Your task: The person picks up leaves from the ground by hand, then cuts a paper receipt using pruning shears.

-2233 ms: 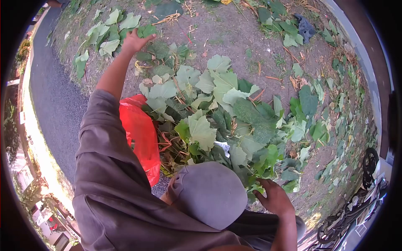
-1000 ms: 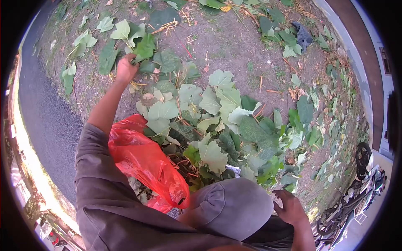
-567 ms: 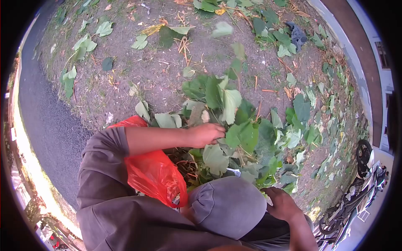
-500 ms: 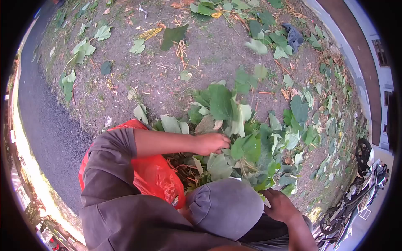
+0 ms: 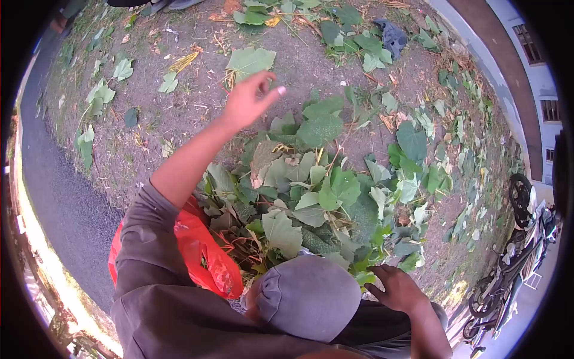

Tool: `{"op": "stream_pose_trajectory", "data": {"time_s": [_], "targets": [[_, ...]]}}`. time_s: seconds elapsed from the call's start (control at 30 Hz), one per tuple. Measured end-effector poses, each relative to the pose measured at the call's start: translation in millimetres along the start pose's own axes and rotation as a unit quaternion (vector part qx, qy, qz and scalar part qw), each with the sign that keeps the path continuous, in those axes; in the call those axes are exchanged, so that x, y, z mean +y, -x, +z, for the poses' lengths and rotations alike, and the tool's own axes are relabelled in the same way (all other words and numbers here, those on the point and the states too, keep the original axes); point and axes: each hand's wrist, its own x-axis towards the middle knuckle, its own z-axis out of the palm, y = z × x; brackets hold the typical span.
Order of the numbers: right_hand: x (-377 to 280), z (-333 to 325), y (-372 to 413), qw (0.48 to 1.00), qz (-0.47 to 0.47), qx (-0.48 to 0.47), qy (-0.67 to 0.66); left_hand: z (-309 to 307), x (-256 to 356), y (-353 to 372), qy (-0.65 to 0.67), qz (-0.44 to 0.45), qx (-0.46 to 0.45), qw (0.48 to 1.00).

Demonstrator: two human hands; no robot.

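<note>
The left hand [image 5: 251, 99], fingers apart and empty, would best drop flat onto the big leaf [image 5: 251, 60] at upper centre and rake it to the pile [image 5: 311, 185] mid-frame, while the right hand [image 5: 397, 288] rests with fingers spread at lower right.

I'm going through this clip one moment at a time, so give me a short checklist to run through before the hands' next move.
1. Left hand free: ok. Its fingers are spread and hold nothing, and it is raised past the far side of the leaf pile.
2. Big loose leaf unobstructed: ok. It lies flat on bare ground just beyond the left fingertips, not touched.
3. Right hand gripping something: cannot tell. It rests at the near edge of the pile.
4. Red bag mouth open: cannot tell. It lies crumpled under the left arm, beside the pile.
</note>
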Motion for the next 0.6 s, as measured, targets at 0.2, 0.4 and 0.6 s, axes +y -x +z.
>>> {"op": "stream_pose_trajectory", "data": {"time_s": [0.2,0.4,0.6], "targets": [[-0.9,-17.7,-1.6,1.0,0.005,0.01,0.014,5.7,-143.4,-58.2,-0.353,-0.15,0.117,0.916],[16.3,-17.4,7.8,0.998,-0.046,0.038,0.031,-1.5,-139.3,-46.5,-0.29,-0.065,0.138,0.945],[67.4,-57.2,32.5,0.999,-0.011,0.029,-0.023,-21.1,-34.5,36.4,-0.111,0.097,0.115,0.982]]}}
